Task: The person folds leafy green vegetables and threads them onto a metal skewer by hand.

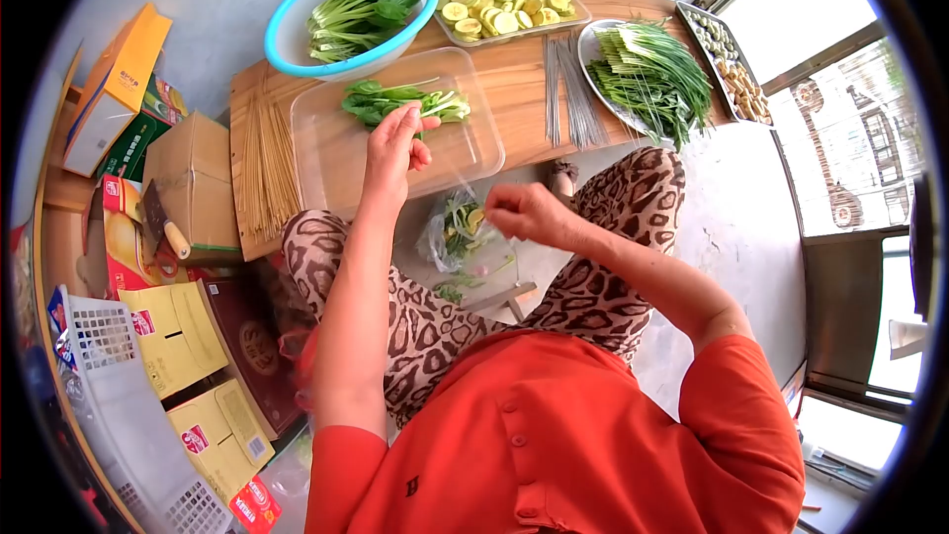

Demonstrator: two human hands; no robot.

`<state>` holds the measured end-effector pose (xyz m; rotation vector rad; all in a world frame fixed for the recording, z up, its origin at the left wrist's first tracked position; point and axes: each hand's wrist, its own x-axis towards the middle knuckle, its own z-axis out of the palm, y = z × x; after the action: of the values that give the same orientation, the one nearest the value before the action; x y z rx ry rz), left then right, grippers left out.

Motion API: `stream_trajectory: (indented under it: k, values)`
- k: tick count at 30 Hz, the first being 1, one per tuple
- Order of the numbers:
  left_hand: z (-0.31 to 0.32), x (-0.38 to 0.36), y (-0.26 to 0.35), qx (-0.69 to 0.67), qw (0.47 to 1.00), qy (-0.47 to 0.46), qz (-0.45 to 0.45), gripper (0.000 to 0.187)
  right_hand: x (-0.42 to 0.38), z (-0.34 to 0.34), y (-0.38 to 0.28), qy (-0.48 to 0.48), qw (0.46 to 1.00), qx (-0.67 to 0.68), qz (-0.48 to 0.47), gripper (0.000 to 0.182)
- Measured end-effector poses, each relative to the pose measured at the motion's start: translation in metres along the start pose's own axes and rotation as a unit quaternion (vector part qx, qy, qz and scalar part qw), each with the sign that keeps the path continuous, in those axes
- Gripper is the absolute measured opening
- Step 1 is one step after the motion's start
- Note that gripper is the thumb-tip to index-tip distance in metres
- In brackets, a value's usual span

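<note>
My left hand (400, 146) is over the clear plastic tray (474, 146), its thumb and fingertips pinched together beside the leafy greens (371, 104) lying there. A faint thin line runs from near it toward my right hand (529, 214), too blurred to make out. The right hand is closed, between my knees and the table edge, above the floor. What either hand holds is too small to tell. Thin metal skewers (573, 89) lie on the wooden table (509, 74), and bamboo skewers (262, 168) are at its left end.
A blue-rimmed bowl of greens (428, 0), sliced squash (499, 0), a plate of chives (647, 74) and a tray of filled skewers (732, 64) line the far side. Below sits a plastic bag of scraps (450, 237). Boxes (193, 178) and a knife (158, 218) are at left.
</note>
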<state>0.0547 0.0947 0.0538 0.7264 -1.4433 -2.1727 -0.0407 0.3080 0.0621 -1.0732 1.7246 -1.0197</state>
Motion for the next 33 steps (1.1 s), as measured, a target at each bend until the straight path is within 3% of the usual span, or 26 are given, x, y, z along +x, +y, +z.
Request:
stream_trajectory:
  k: [5, 10, 13, 15, 17, 19, 21, 25, 28, 29, 31, 32, 33]
  values:
    - [-0.008, 0.002, -0.01, 0.007, 0.999, -0.035, -0.011, 0.023, 0.006, 0.013, 0.0, -0.035, 0.995, -0.08, -0.052, 0.013]
    - [0.014, -0.012, -0.011, 0.001, 0.989, -0.143, -0.043, 0.027, 0.03, 0.003, -0.017, -0.066, 0.993, 0.089, 0.045, 0.014]
    - [0.013, -0.005, -0.019, -0.039, 0.995, -0.088, -0.008, 0.03, 0.055, -0.026, -0.013, -0.046, 0.992, 0.117, 0.029, 0.02]
    - [0.001, 0.0, -0.022, -0.016, 0.998, -0.068, 0.007, 0.027, 0.071, -0.052, -0.001, 0.038, 0.98, 0.196, 0.003, 0.022]
    - [-0.005, 0.009, -0.029, 0.106, 0.994, 0.017, 0.027, 0.023, 0.082, -0.08, 0.011, 0.116, 0.956, 0.271, 0.009, 0.023]
    - [-0.006, 0.016, -0.034, 0.131, 0.991, 0.024, 0.016, 0.02, 0.083, -0.1, 0.02, 0.18, 0.916, 0.345, 0.094, 0.025]
    - [-0.006, 0.025, -0.04, 0.182, 0.983, 0.002, 0.025, 0.019, 0.087, -0.108, 0.025, 0.147, 0.878, 0.449, 0.078, 0.025]
    - [-0.002, 0.062, -0.044, 0.269, 0.962, -0.018, 0.033, 0.017, 0.089, -0.104, 0.007, 0.14, 0.901, 0.41, 0.023, 0.024]
    - [0.013, 0.082, -0.037, 0.495, 0.863, -0.022, 0.098, 0.024, 0.092, -0.108, 0.0, 0.144, 0.89, 0.433, 0.007, 0.022]
    - [0.013, 0.09, -0.044, 0.498, 0.861, -0.025, 0.098, 0.024, 0.092, -0.11, 0.002, 0.146, 0.888, 0.436, 0.005, 0.022]
    - [0.014, 0.104, -0.058, 0.619, 0.757, -0.041, 0.202, 0.03, 0.093, -0.113, 0.005, 0.119, 0.898, 0.424, -0.002, 0.021]
    - [0.017, 0.108, -0.062, 0.671, 0.721, -0.043, 0.168, 0.036, 0.094, -0.113, 0.007, 0.106, 0.9, 0.422, -0.004, 0.021]
    - [0.018, 0.109, -0.068, 0.672, 0.72, -0.046, 0.167, 0.036, 0.094, -0.114, 0.009, 0.107, 0.899, 0.424, -0.003, 0.021]
